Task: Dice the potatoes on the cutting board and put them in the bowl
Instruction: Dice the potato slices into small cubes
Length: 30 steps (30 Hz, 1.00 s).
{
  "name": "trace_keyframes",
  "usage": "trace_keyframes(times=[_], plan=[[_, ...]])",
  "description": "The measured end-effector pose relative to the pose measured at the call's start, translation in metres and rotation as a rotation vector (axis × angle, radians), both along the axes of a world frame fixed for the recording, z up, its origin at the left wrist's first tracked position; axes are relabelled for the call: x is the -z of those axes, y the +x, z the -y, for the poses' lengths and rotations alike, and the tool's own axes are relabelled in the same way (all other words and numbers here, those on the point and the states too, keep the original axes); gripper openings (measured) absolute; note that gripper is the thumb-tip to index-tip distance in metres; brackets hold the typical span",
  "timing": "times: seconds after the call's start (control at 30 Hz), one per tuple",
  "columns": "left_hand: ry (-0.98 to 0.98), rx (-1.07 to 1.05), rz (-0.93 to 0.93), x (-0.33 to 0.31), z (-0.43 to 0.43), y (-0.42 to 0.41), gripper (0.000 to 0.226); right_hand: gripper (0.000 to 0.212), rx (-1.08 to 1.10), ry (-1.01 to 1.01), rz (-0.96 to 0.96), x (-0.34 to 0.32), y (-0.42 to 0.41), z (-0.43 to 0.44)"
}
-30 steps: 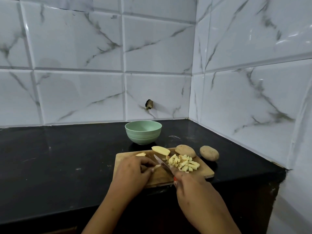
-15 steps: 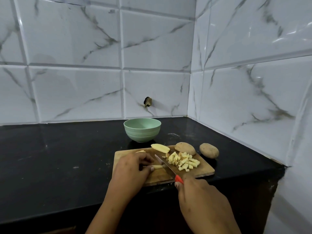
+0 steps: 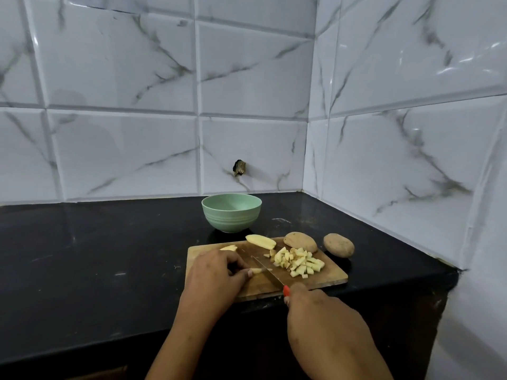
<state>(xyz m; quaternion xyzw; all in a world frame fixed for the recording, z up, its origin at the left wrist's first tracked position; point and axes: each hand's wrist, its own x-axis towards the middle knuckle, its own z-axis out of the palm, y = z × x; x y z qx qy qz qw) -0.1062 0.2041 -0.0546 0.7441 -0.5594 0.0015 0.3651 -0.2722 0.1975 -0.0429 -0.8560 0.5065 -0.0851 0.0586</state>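
Potato strip [image 3: 259, 270] sits mid cutting board [image 3: 329, 278], pinned under curled fingertips of left grip [image 3: 216, 275]. Right grip [image 3: 323, 325] is clenched round the red-handled knife [image 3: 274, 277], blade across the strip's free end.

Step in hand, my read: crosscut the strip into dice. To do it well:
- tuck fingertips behind knuckles
- back them off evenly per cut
- blade straight down
- push cubes right

Count:
- 1 strip
- 1 dice pile [image 3: 299, 263], right of the blade
- 1 cut wedge [image 3: 260, 241], far edge
- 1 small offcut [image 3: 229, 247], by the left knuckles
- 2 skin-on potatoes: board potato [image 3: 300, 241], and table potato [image 3: 338, 244] on the table [image 3: 109, 256] just off the board
- 1 green bowl [image 3: 231, 223] behind the board, no dice seen inside
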Motion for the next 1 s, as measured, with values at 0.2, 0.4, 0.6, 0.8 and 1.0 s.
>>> trace_keyframes(times=[0.2,0.4,0.6,0.8,1.0], plan=[[0.005,0.009,-0.008,-0.001,-0.001,0.000,0.007,0.025,-0.002,-0.018,-0.066,-0.016,0.003,0.003],[0.000,0.020,-0.031,-0.001,-0.001,0.001,0.009,0.026,-0.037,-0.008,-0.029,-0.005,0.007,-0.008],[0.006,0.029,-0.031,-0.001,-0.003,0.001,0.015,0.023,-0.060,-0.024,-0.013,-0.012,0.007,-0.001],[-0.034,0.004,-0.045,0.000,-0.006,-0.001,0.011,0.024,-0.062,0.008,0.014,-0.006,0.012,-0.013],[-0.027,-0.009,-0.072,-0.001,-0.008,-0.002,0.003,0.029,-0.001,0.082,-0.036,-0.005,0.024,-0.014]])
